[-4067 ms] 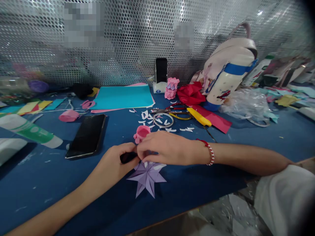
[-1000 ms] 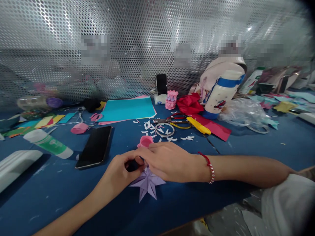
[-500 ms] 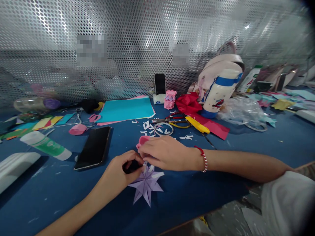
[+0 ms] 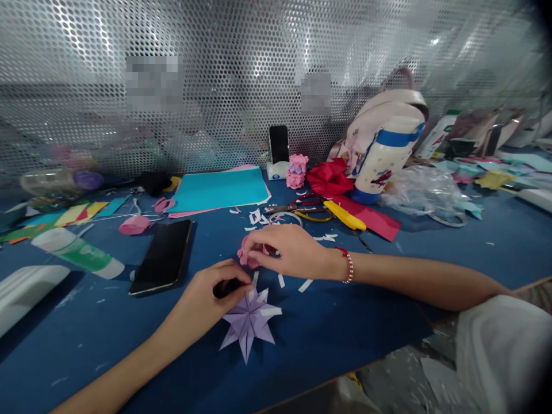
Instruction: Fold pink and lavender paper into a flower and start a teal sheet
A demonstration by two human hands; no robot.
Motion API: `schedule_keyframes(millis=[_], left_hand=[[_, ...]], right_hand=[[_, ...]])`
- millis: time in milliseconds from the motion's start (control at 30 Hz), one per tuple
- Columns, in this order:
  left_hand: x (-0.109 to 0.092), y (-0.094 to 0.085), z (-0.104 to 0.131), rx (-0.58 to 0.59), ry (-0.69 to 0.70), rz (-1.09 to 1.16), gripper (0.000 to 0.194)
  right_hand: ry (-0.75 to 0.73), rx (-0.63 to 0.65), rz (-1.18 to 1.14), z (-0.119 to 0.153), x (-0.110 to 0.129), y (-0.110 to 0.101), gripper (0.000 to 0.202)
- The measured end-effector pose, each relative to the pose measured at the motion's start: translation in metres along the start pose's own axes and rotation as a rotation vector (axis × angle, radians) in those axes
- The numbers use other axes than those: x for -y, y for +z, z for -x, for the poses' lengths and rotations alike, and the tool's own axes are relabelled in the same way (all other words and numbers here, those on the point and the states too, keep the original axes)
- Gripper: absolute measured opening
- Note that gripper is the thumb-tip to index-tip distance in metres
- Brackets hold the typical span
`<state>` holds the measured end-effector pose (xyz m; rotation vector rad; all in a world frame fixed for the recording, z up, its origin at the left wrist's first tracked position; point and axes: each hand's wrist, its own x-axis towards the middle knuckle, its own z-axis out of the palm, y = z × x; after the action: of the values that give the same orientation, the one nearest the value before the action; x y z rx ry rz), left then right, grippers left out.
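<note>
The left hand (image 4: 218, 290) has thumb and fingertips pinched on the upper tip of a purple paper star (image 4: 248, 325), which lies on the blue table (image 4: 366, 316) right in front of the person. White strips lie across the star's upper points. The right hand (image 4: 287, 250) is just beyond, over a curled pink paper piece (image 4: 247, 260); its thumb and forefinger are bent towards each other, and from where I stand I can't tell whether they grip anything. A beaded bracelet (image 4: 349, 270) circles that wrist. Two loose white strips (image 4: 306, 285) lie below the palm.

Left of the hands there's a dark phone (image 4: 163, 257) lying flat, then a white-and-green tube (image 4: 86, 253). Past the right hand I see scissors (image 4: 318, 217) with red and yellow handles and a yellow cutter (image 4: 345, 215). Farther back, blue sheets (image 4: 219, 190) lie to the left, while a red paper flower (image 4: 330, 178) sits beside a tilted-looking bottle (image 4: 386, 161) and a pale backpack (image 4: 362, 123).
</note>
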<state>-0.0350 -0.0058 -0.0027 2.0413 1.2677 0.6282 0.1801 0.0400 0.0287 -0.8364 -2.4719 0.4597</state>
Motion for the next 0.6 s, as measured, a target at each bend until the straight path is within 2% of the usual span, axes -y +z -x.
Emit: schedule_keyframes(millis=[200, 300, 467, 600], left_hand=[[0.002, -0.005, 0.001, 0.035, 0.042, 0.058, 0.004], [-0.004, -0.012, 0.004, -0.015, 0.166, 0.14, 0.012], [-0.011, -0.02, 0.011, -0.049, 0.414, 0.296, 0.012], [-0.008, -0.018, 0.012, -0.075, 0.447, 0.336, 0.009]], right_hand=[[0.039, -0.004, -0.067, 0.001, -0.01, 0.002, 0.014], [0.038, -0.044, -0.123, 0.001, -0.016, 0.002, 0.013], [0.045, -0.145, -0.237, 0.001, -0.024, 0.002, 0.013], [0.01, -0.158, -0.336, 0.003, -0.022, 0.001, 0.014]])
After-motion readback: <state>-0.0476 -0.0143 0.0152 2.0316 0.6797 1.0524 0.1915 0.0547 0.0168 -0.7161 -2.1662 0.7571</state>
